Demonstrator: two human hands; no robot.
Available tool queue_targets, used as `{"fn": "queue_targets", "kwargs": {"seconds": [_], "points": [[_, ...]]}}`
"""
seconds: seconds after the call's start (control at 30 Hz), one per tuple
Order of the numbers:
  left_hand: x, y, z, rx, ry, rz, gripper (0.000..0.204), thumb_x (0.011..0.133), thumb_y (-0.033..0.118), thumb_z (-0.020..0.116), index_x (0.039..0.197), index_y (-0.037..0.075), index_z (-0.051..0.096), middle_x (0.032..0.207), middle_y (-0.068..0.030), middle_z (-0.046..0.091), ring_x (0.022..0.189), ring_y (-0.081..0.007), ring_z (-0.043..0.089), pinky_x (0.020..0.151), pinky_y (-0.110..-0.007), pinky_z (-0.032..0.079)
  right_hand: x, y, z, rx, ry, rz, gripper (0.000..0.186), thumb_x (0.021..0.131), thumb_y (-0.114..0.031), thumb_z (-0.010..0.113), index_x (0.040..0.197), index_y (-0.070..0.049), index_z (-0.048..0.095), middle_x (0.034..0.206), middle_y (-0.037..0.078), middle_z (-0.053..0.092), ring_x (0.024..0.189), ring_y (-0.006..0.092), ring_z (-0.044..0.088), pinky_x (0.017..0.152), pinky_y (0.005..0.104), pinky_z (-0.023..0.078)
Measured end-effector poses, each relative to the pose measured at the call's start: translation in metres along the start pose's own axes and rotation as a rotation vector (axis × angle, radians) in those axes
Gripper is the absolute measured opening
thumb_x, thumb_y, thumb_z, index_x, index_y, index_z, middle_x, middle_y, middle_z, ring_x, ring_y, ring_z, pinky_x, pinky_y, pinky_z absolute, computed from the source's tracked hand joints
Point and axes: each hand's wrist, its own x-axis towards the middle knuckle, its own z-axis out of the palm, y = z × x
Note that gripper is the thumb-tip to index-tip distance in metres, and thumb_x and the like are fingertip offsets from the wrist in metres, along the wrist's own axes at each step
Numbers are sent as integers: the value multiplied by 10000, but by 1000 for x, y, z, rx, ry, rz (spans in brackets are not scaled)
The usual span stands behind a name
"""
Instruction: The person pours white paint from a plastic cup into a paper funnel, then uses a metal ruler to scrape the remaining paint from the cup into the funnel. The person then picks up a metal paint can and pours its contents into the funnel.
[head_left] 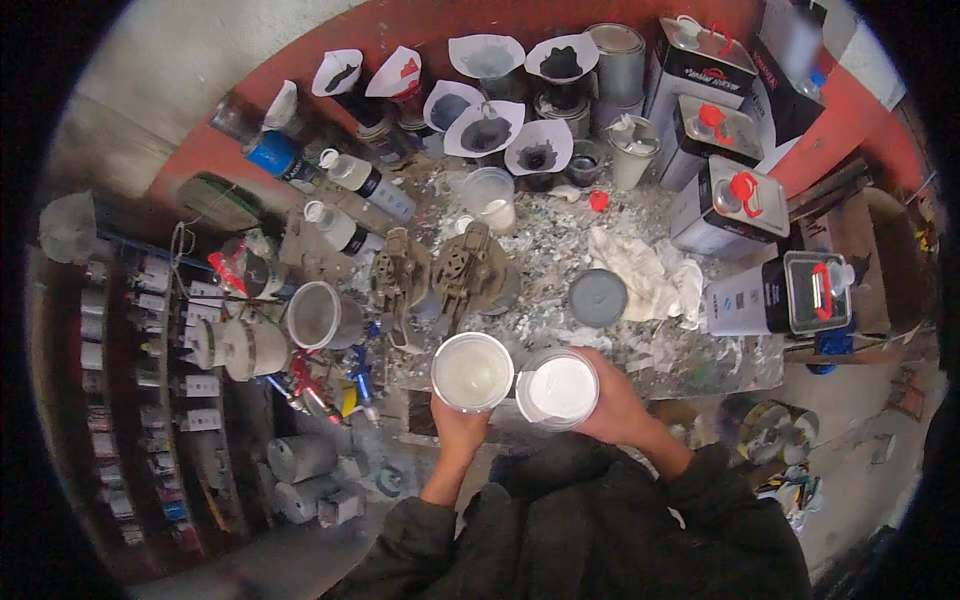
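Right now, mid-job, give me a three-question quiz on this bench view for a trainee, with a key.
1. What does the left hand hold?
2. True or false: the crumpled off-white cloth lies to the right of the flat grey round disc.
3. Which colour shows inside the round clear plastic cup in the right hand?
A. Black
B. White
C. Red

Key:
1. A round translucent plastic tub with something pale inside.
2. True.
3. B.
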Motion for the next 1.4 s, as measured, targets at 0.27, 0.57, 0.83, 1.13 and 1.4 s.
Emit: {"fn": "queue_targets", "kwargs": {"seconds": [0.27,0.57,0.83,1.13,1.4], "points": [[33,10,65,-225,-206,-46,555,702,-28,786,1235,-11,630,1185,-166,711,1126,-280,681,976,-392,518,-3,16,-20,29,101,-12,941,668,-197,967,1435,-12,455,1380,145,584,1285,248,576,1102,399,446],[144,2,173,-307,-103,35,670,710,-7,814,1321,-23,542,1244,-197,657,1170,-333,637,1027,-431,479,-29,35,-57,-120,280,192,896,668,-200,953,1414,-30,488,1379,131,568,1276,260,569,1098,406,445],[193,-10,213,-273,0,-34,852,695,69,883,1418,-23,441,1348,-230,596,1268,-379,578,1078,-435,440,-56,64,-66,-88,375,267,853,693,-156,928,1422,-32,503,1370,135,615,1274,255,595,1117,423,444],[180,1,199,-261,-57,-36,955,719,37,853,1516,-25,330,1469,-272,490,1374,-385,486,1158,-435,365,-51,68,-54,-94,350,268,802,712,-161,924,1404,-38,538,1350,131,632,1252,256,612,1104,411,459],[64,7,151,-265,-147,52,902,802,24,741,1568,-17,266,1574,-286,370,1467,-406,380,1213,-454,313,-27,44,-49,-225,294,120,873,687,-171,949,1419,-24,497,1392,138,578,1280,271,576,1108,409,440]]}}
